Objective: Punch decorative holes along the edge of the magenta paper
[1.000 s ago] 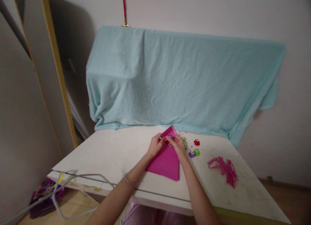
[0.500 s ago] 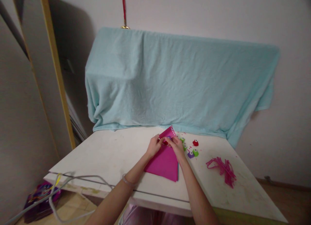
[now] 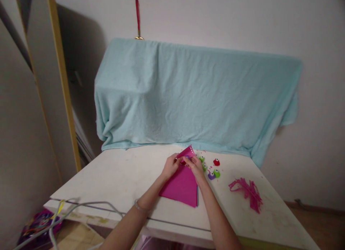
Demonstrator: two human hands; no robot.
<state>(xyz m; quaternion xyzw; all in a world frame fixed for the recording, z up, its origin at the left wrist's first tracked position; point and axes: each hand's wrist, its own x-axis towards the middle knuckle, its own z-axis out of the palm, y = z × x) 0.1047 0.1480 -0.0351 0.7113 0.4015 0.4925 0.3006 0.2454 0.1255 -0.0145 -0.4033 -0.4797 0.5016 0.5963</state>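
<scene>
Just beyond the middle of the table, my left hand (image 3: 171,166) and my right hand (image 3: 195,167) meet with fingertips pinched close together over pink paper. Between them shows a small purple piece (image 3: 186,157), with a bit of red beneath it; the fingers partly hide both. Behind the fingertips a pink strip with punched holes (image 3: 191,150) sticks up at an angle. Under my hands lies a stack of pink sheets (image 3: 179,188), with a bluish edge at its right side. Beside my right hand sit several small green pieces with eye-like white dots (image 3: 216,173).
A red piece (image 3: 216,162) and another purple piece (image 3: 211,176) lie right of my hands among tiny pink scraps. Further right is a heap of pink perforated strips (image 3: 249,192). A light blue cloth (image 3: 199,99) hangs behind the table (image 3: 118,178). Grey cables (image 3: 91,204) cross the left front edge.
The whole view has shifted slightly, so the table and cloth appear a little lower. My hands stay together over the pink paper, with little visible movement of the fingers.
</scene>
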